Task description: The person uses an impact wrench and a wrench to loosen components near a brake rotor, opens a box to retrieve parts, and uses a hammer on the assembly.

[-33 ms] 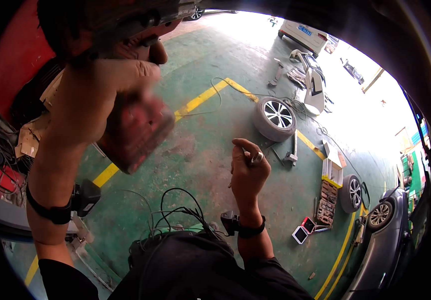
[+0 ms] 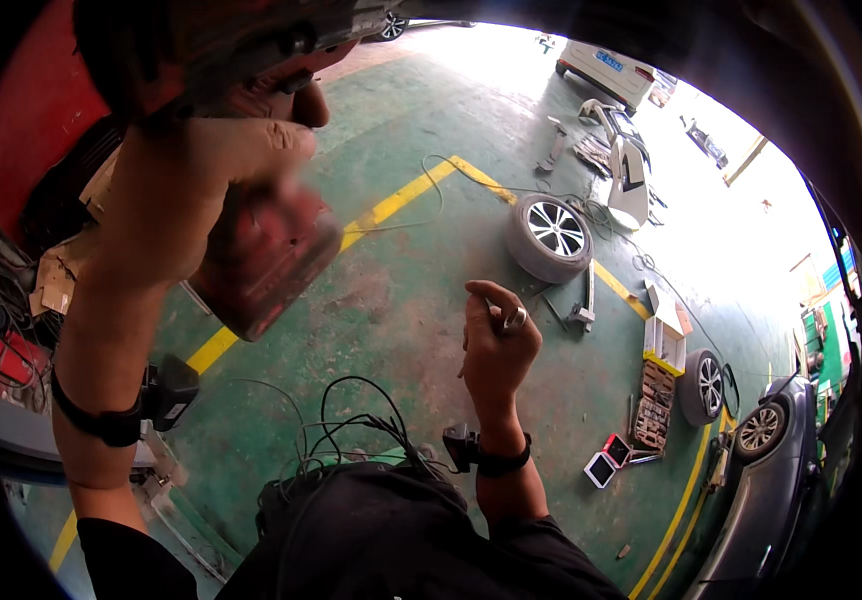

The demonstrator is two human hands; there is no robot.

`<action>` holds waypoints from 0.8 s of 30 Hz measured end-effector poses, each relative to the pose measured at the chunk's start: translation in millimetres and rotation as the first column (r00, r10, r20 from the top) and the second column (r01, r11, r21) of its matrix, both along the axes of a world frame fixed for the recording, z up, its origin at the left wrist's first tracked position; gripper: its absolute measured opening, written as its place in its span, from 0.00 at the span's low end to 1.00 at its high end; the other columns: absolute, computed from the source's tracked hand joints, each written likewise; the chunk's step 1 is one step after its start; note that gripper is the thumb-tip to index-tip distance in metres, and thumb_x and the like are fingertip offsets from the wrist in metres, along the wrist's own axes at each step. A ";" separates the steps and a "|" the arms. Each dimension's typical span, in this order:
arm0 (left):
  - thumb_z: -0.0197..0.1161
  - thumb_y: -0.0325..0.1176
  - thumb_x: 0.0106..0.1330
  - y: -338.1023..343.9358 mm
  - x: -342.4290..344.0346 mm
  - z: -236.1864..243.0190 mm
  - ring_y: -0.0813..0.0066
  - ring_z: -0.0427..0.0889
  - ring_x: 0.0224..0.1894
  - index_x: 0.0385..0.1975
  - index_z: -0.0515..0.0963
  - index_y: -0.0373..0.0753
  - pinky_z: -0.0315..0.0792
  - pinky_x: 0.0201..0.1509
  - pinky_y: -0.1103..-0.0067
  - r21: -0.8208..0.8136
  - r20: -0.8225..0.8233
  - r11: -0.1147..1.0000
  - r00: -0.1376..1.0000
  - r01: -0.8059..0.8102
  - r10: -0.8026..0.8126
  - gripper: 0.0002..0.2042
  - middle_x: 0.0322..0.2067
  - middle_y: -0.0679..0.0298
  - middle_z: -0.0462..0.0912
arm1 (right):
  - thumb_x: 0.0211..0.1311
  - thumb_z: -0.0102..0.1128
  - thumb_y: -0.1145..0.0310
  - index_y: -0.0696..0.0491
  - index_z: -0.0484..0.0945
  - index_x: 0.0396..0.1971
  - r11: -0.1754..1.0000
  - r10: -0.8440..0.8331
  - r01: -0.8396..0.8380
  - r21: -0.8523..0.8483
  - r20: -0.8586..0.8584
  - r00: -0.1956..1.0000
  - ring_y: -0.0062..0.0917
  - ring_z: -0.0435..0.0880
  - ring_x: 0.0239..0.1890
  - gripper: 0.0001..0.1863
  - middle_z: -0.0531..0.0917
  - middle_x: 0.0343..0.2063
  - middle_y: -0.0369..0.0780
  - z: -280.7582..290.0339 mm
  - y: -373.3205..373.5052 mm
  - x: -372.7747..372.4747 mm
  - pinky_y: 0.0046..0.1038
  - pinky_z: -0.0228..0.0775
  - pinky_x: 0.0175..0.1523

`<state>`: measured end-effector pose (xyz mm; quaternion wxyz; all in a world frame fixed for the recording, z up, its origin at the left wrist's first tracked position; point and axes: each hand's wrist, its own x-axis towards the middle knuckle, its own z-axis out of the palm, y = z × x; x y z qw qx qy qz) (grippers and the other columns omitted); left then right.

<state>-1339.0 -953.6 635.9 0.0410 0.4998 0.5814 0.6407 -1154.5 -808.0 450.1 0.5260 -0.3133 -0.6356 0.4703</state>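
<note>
My left hand [image 2: 176, 200] is raised at the upper left, its fingers wrapped round a red cordless power tool [image 2: 271, 255]. The tool's lower block is blurred and hangs below the hand. Its upper end meets a dark vehicle underside part [image 2: 221, 60], and I cannot tell whether they touch. My right hand [image 2: 501, 340] is held over the floor near the middle, with its fingers curled in. A silver ring-shaped piece [image 2: 515, 318] shows at those fingers; whether it is worn or held I cannot make out. Both wrists carry black strapped devices.
A loose wheel [image 2: 551, 238] lies on the green floor beyond my right hand, near a white bumper [image 2: 631, 180]. To the right are an open tool case [image 2: 654, 405], a second wheel [image 2: 701, 387] and a dark car [image 2: 766, 490]. Black cables [image 2: 366, 420] loop before my body.
The red power tool in my left hand has shifted slightly to the left and up. My right hand stays almost in the same place.
</note>
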 end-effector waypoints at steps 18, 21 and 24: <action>0.61 0.26 0.56 -10.5 -3.7 2.5 0.80 0.74 0.21 0.41 0.76 0.26 0.71 0.26 0.84 -0.120 0.213 0.981 0.969 0.155 -0.127 0.14 0.28 0.60 0.78 | 0.67 0.57 0.75 0.62 0.81 0.42 0.984 0.164 -0.158 0.087 -0.062 0.985 0.07 0.63 0.16 0.09 0.71 0.16 0.27 67.8 52.8 -4.5 0.15 0.51 0.21; 0.62 0.27 0.55 -15.2 -0.9 4.7 0.79 0.75 0.20 0.42 0.76 0.25 0.72 0.25 0.83 -0.107 0.350 0.970 0.921 0.218 -0.168 0.16 0.28 0.59 0.78 | 0.67 0.57 0.72 0.65 0.79 0.46 0.949 0.304 -0.312 -0.033 -0.149 0.941 0.07 0.62 0.16 0.13 0.71 0.17 0.28 91.4 65.4 -13.0 0.15 0.49 0.20; 0.64 0.28 0.55 -13.4 -0.8 3.7 0.78 0.76 0.21 0.44 0.76 0.25 0.72 0.25 0.83 -0.085 0.382 0.967 0.904 0.241 -0.192 0.18 0.28 0.59 0.79 | 0.67 0.56 0.71 0.65 0.77 0.48 0.900 0.401 -0.429 -0.074 -0.238 0.884 0.08 0.61 0.15 0.15 0.71 0.20 0.29 113.8 81.3 -15.8 0.15 0.47 0.17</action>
